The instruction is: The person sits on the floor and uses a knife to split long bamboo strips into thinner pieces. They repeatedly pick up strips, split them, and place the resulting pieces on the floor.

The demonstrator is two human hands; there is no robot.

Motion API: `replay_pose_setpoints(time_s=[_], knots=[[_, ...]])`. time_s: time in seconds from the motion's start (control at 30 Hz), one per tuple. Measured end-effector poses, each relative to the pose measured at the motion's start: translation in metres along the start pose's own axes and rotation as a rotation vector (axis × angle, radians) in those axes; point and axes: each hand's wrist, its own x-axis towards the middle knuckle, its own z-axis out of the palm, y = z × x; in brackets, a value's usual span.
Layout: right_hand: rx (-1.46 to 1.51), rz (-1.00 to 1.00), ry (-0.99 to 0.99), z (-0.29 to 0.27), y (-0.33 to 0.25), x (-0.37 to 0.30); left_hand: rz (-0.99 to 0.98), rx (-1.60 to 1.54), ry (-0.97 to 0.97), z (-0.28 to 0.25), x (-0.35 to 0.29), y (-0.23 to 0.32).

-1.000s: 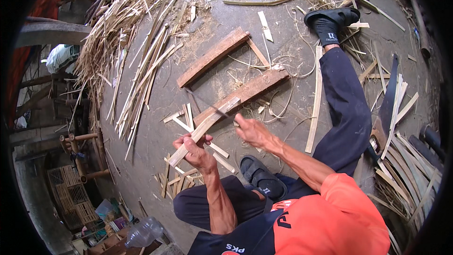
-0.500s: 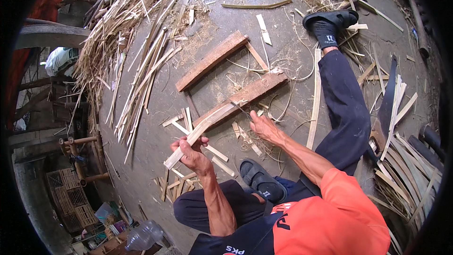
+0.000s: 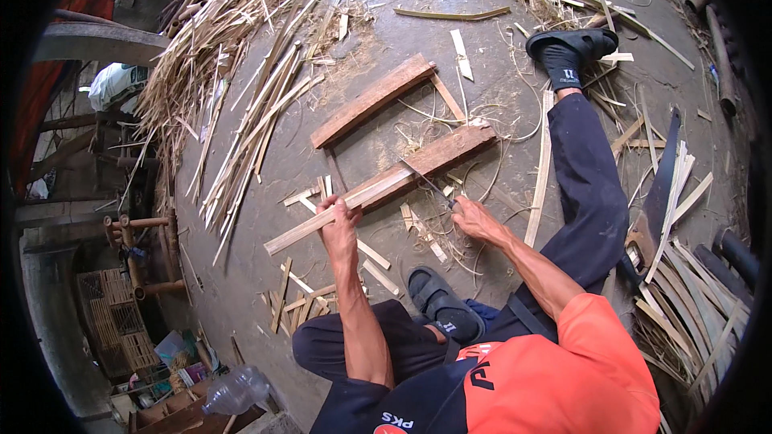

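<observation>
I log strips (image 3: 256,133) heaped far left, then open floor (image 3: 289,162). Left hand (image 3: 342,225): fingers clamped on a pale slat (image 3: 299,231) overhanging the near beam (image 3: 457,149). A knife (image 3: 430,182) meets the slat's far end, clamped in fingers of the right hand (image 3: 477,219). Leg (image 3: 587,165) and saw (image 3: 663,165) obstruct rightward.

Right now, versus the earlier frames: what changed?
The left hand moved forward, away from the body, with the pale strip in its grip; the strip's near end swung left and forward. The right hand drew right, bringing the knife along. Nothing was let go or newly taken up. Unchanged: the near beam, the far beam and the outstretched leg. The view itself shifted slightly.
</observation>
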Motion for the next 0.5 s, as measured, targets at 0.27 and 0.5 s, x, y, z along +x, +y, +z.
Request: replay_pose_setpoints(time_s=[0.27,0.5], knots=[[0.051,-0.19,-0.065,0.0,-0.105,-0.003,0.233,0.261,0.041,0.015,-0.014,-0.013],[0.023,-0.107,-0.02,0.008,-0.1,0.008,0.26,0.4,0.076,0.01,-0.03,-0.017]])
